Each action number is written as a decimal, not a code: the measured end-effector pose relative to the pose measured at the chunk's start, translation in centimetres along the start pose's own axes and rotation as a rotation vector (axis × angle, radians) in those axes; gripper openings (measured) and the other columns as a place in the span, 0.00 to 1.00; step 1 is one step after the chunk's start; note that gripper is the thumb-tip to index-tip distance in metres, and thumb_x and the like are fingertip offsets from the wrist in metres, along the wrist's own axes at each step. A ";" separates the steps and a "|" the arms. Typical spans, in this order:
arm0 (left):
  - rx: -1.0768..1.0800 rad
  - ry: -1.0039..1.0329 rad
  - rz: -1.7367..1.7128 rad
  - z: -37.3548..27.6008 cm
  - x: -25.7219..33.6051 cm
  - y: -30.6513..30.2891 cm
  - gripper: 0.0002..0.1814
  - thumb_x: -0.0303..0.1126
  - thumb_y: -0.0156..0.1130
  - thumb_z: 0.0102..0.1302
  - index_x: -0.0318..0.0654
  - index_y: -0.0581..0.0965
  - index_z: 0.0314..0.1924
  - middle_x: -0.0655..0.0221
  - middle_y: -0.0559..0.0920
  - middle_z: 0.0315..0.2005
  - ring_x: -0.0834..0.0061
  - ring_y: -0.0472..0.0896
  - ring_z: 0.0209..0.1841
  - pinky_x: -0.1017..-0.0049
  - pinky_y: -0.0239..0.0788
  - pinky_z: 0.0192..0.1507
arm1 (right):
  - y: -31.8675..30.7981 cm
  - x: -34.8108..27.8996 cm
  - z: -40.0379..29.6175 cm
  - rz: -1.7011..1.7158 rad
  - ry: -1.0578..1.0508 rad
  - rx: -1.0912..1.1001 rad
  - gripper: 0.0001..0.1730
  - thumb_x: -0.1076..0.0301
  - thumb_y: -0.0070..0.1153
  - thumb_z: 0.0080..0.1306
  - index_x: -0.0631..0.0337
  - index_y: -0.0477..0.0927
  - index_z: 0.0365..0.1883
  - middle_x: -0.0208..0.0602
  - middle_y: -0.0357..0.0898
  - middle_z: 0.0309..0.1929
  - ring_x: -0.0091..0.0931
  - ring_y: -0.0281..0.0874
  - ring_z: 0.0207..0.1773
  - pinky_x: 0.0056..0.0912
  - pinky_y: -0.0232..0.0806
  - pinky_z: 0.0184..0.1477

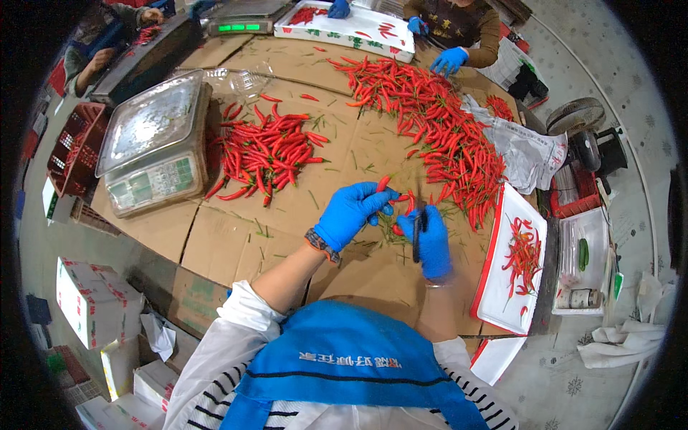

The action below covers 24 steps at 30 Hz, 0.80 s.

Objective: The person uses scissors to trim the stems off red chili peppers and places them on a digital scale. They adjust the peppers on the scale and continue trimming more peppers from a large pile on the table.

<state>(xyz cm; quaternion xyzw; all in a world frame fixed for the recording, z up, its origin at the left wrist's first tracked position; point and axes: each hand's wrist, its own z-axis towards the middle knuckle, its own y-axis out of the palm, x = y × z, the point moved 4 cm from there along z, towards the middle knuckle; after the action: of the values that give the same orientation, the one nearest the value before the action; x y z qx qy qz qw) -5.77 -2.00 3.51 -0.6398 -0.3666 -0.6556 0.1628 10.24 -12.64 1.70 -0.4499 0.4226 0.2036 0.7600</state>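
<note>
In a blue glove, my left hand point(349, 212) pinches a red chili pepper point(384, 183) whose green stem points up and right. My gloved right hand point(434, 242) grips dark scissors point(416, 234); they are blurred, so the blade position is hard to tell. A few red chilies point(399, 230) lie at or just below my fingers, partly hidden. Cut green stems point(387, 247) are scattered beneath both hands. Beyond my right hand spreads a large heap of stemmed red chilies point(419, 107). Left of it sits a smaller chili pile point(263, 153).
Cardboard point(226, 236) covers the table. A weighing scale point(153, 185) stands left. At right lie a red-edged white tray point(505, 309) with some chilies and a crumpled plastic bag point(529, 150). Across the table, a co-worker's gloved hand point(450, 60) touches the heap near a foam box point(344, 38).
</note>
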 end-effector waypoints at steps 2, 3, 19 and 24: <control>0.000 -0.020 -0.018 -0.2 0.8 -0.4 0.15 0.39 0.56 0.70 0.37 0.81 0.47 0.71 0.83 0.30 0.85 0.73 0.26 0.84 0.65 0.29 | 1.1 0.8 -0.5 0.030 0.056 -0.066 0.21 0.63 0.72 0.54 0.61 0.71 0.35 0.27 0.72 0.26 0.20 0.69 0.29 0.26 0.66 0.34; -0.001 -0.031 -0.027 -0.2 0.9 -0.5 0.15 0.39 0.56 0.70 0.37 0.81 0.47 0.71 0.83 0.30 0.86 0.73 0.26 0.84 0.65 0.29 | 1.7 0.8 -0.7 0.045 0.086 -0.099 0.21 0.64 0.72 0.54 0.61 0.72 0.36 0.27 0.72 0.26 0.20 0.69 0.29 0.26 0.66 0.34; 0.994 0.497 1.356 -0.5 3.3 -12.7 0.21 0.38 0.65 0.62 0.40 0.77 0.53 0.61 0.81 0.47 0.70 0.83 0.39 0.72 0.74 0.40 | -0.9 2.5 2.0 -0.145 0.208 0.214 0.13 0.64 0.62 0.61 0.64 0.75 0.38 0.42 0.76 0.27 0.30 0.76 0.30 0.33 0.67 0.36; 0.818 0.431 1.122 -0.9 3.2 -12.6 0.21 0.38 0.67 0.60 0.43 0.77 0.53 0.62 0.79 0.49 0.67 0.81 0.37 0.72 0.74 0.40 | 1.9 3.4 5.7 -0.492 -0.159 -0.057 0.15 0.75 0.61 0.50 0.63 0.79 0.38 0.47 0.80 0.38 0.45 0.77 0.43 0.43 0.70 0.43</control>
<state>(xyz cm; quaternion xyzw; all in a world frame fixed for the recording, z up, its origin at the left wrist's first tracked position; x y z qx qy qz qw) -15.41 6.71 3.19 -0.4759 -0.1590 -0.3955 0.7693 13.45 -7.08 -0.68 -0.5429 0.2337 0.0590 0.8045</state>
